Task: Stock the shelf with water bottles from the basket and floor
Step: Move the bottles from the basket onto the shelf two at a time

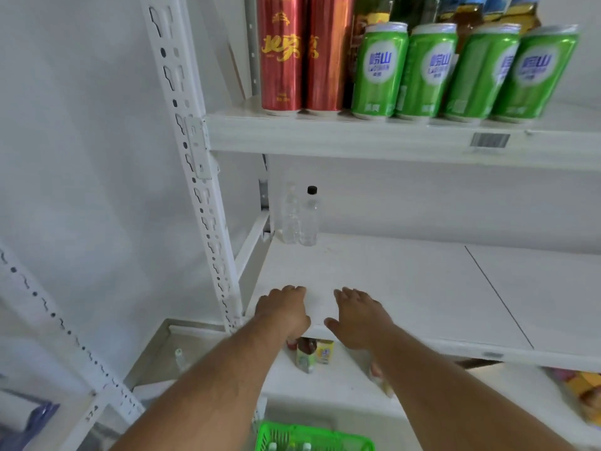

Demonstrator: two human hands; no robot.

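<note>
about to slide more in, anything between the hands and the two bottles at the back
Nothing: in the head view, bare white shelf runs from left hand and right hand to the water bottles.

2 bare forearms, sleeveless, left hand (283, 312) and right hand (357, 317) ungloved.

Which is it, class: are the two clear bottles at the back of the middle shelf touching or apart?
Cannot tell. In the head view the black-capped bottle overlaps the other clear bottle, showing neither contact nor gap.

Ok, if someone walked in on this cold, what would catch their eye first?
Probably the row of green cans on the upper shelf, beside two tall red cans. Next, both hands, left hand and right hand, reach empty over the front of the middle shelf, where two clear water bottles stand at the back left corner.
</note>
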